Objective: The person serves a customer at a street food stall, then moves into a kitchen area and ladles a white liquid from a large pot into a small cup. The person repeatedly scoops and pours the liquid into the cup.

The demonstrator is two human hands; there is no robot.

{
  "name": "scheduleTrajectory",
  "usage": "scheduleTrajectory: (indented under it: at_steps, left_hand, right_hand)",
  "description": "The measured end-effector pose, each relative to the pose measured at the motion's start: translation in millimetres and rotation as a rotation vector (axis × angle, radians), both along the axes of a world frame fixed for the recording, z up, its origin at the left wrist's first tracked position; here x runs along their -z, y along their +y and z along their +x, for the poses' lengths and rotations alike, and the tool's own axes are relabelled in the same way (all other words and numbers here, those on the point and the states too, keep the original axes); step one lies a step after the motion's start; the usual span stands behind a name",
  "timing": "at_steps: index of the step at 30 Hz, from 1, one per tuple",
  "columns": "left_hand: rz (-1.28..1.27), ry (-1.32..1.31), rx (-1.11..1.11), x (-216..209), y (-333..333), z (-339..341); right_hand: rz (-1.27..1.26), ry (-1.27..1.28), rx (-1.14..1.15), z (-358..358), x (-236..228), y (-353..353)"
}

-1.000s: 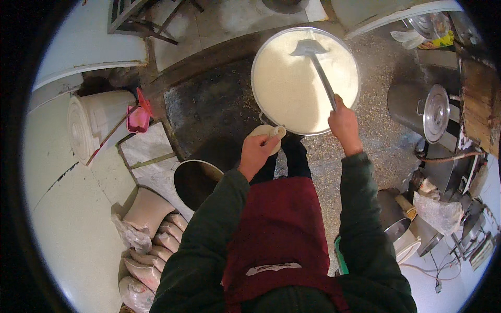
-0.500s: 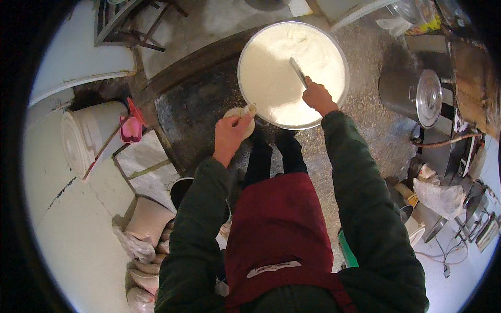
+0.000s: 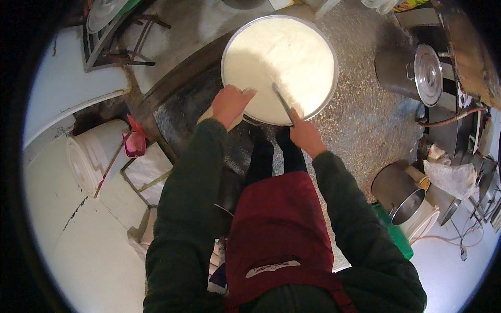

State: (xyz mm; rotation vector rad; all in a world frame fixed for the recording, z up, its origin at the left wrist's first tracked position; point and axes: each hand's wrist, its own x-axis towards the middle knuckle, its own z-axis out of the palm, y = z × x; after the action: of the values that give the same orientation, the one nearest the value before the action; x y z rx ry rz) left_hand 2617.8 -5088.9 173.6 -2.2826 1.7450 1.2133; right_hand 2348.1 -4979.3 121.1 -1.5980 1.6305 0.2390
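A wide round metal basin holds a pale cream-coloured mass, smooth or finely grainy. Over its near left rim, my left hand is closed on a pale beige bag-like thing; the hand and sleeve cover most of it. My right hand, at the near rim, grips a knife-like tool with a narrow metal blade. The blade slants up and left over the mass; whether its tip touches is unclear.
A lidded metal pot stands at the right, above an open steel pot and a green crate. To the left are a white lidded bucket and a pink dustpan. Speckled floor surrounds the basin's right side.
My left hand has moved over the basin's left rim with the bag-like thing. My right hand has drawn the blade down and left, toward the near rim. The view has also shifted.
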Motion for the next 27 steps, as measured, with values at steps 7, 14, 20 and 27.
scheduleTrajectory:
  at_steps: [7,14,20,27]
  left_hand:
    - [0.127,-0.198,0.343,37,-32,-47]
    - [0.082,-0.313,0.473,42,-46,-59]
    - [-0.069,-0.249,0.254,5,-48,-40]
    - [-0.295,0.149,-0.133,-33,9,-21]
  right_hand:
    - [-0.033,-0.119,0.207,-27,-64,105]
    - [-0.200,-0.260,0.319,-54,-124,161]
    - [-0.233,-0.299,0.361,-70,-157,171]
    - [-0.334,-0.319,0.390,-68,-158,129]
